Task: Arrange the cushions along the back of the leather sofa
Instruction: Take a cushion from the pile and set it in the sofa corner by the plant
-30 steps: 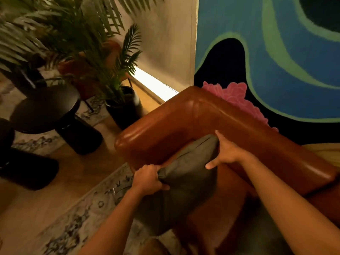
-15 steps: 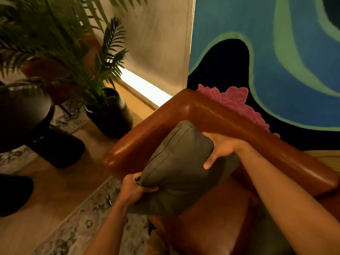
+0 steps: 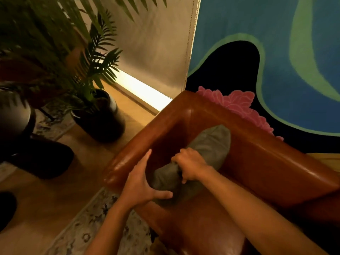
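A grey-green cushion (image 3: 209, 146) lies in the corner of the brown leather sofa (image 3: 266, 157), wedged where the armrest meets the backrest. My right hand (image 3: 191, 165) is clenched on the cushion's top edge near its middle. My left hand (image 3: 142, 183) presses flat against the cushion's near end, fingers spread, between it and the armrest. The cushion's lower part is hidden behind both hands.
A potted palm (image 3: 95, 115) in a dark pot stands on the wooden floor left of the armrest. A dark round table (image 3: 16, 115) sits farther left. A patterned rug (image 3: 95, 227) lies by the sofa's front. A blue, green and pink wall hanging (image 3: 276, 61) is behind the backrest.
The cushion has gone from being held up above the seat to lying low in the sofa corner. My right hand shifted to its top edge, and my left hand opened flat against its end.
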Tool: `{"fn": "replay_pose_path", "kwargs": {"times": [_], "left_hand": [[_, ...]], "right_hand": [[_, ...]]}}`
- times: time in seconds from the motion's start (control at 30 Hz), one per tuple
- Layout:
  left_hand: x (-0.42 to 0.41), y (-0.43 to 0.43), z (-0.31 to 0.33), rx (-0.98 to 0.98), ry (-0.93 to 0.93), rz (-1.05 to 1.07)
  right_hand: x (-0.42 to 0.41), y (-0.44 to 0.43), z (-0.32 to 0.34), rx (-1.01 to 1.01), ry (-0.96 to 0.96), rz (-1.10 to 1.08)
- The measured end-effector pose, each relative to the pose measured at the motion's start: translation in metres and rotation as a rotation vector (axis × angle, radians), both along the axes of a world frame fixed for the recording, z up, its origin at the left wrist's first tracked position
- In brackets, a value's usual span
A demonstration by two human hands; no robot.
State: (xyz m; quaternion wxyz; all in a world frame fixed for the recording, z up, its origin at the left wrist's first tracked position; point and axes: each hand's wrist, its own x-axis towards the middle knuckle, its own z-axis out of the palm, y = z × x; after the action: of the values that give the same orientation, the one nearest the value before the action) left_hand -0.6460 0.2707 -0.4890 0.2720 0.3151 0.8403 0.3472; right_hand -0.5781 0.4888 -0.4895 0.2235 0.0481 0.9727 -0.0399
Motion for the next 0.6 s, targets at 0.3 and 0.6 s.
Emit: {"fn": "replay_pose_path", "kwargs": {"times": [0.3, 0.6], "left_hand": [[0.032, 0.054, -0.08, -0.666, 0.274, -0.141], [-0.008, -0.014, -0.104, -0.568, 0.058, -0.045]], "right_hand": [[-0.006, -0.03, -0.056, 0.044, -0.127, 0.128], [0.006, 0.074, -0.016, 0.236, -0.157, 0.103]]}}
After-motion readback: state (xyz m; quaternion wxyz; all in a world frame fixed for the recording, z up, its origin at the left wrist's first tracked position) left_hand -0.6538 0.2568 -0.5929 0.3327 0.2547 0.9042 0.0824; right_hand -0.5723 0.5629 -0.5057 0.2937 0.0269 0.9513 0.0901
